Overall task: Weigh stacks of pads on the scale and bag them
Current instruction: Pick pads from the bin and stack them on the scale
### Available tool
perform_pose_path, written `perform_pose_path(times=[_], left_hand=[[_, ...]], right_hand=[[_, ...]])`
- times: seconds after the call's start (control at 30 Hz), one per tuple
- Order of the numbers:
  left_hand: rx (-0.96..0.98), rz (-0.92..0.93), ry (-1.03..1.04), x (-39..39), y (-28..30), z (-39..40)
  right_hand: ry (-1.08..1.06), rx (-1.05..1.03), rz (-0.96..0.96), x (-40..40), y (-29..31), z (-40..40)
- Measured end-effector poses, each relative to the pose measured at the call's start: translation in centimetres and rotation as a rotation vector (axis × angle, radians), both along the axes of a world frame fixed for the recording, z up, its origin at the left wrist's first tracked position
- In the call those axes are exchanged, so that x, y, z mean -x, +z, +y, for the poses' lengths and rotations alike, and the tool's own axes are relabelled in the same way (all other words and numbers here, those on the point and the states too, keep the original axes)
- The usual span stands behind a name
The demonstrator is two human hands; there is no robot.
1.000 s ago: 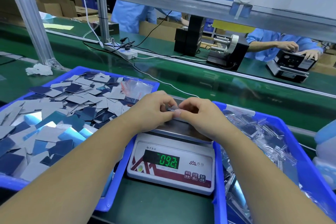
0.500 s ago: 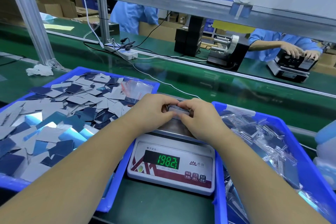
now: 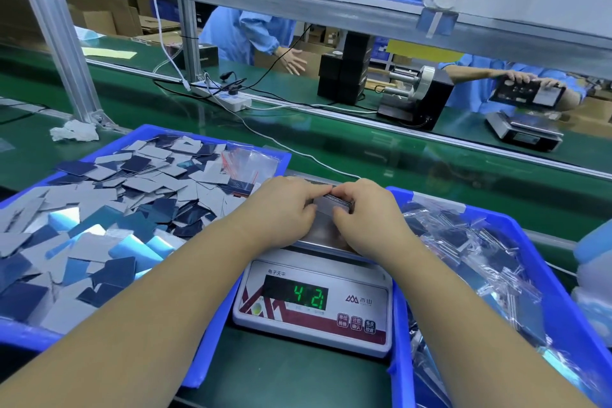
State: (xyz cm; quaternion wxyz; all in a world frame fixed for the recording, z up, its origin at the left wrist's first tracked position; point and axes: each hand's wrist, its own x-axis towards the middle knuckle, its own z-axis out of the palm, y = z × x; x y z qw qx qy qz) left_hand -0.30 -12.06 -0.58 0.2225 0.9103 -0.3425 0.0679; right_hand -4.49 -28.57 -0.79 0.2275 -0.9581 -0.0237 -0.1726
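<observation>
A small stack of grey and dark pads (image 3: 332, 201) sits over the steel platform of the white scale (image 3: 314, 305). My left hand (image 3: 284, 209) grips the stack from the left and my right hand (image 3: 364, 214) from the right, fingers curled around its edges. The green display reads 42 and a further digit. A blue bin (image 3: 205, 334) on the left holds several loose grey and blue pads (image 3: 109, 209) and some empty clear bags (image 3: 251, 162). The blue bin (image 3: 563, 308) on the right holds several filled clear bags (image 3: 463, 258).
A green conveyor belt (image 3: 364, 149) runs behind the scale, with a power strip (image 3: 228, 98) and cables on it. An aluminium frame post (image 3: 63, 43) stands at the left. People in blue coats work across the belt beside a tape dispenser (image 3: 414, 96) and another scale (image 3: 523, 132).
Both hands stayed on the stack over the platform and shifted their fingers around it. The display went from 092 to 198.2 and now reads about 42.
</observation>
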Motion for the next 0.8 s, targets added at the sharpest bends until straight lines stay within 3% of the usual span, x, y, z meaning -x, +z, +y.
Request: perform_pose_path(times=[0.17, 0.33, 0.43, 0.53, 0.8], left_hand=[[-0.036, -0.065, 0.014, 0.1, -0.2, -0.3], [0.380, 0.143, 0.142, -0.7, -0.3, 0.6], [0.508, 0.209, 0.243, -1.5, -0.4, 1.5], [0.537, 0.248, 0.333, -2.2, -0.6, 2.1], [0.511, 0.306, 0.403, -2.9, 0.1, 3.5]], right_hand=[[-0.018, -0.068, -0.010, 0.0, 0.1, -0.2], [-0.044, -0.515, 0.132, 0.1, 1.1, -0.7], [-0.059, -0.400, 0.240, 0.3, 1.2, -0.8], [-0.115, -0.236, 0.223, 0.3, 1.2, -0.9], [-0.110, -0.298, 0.080, 0.4, 1.6, -1.2]])
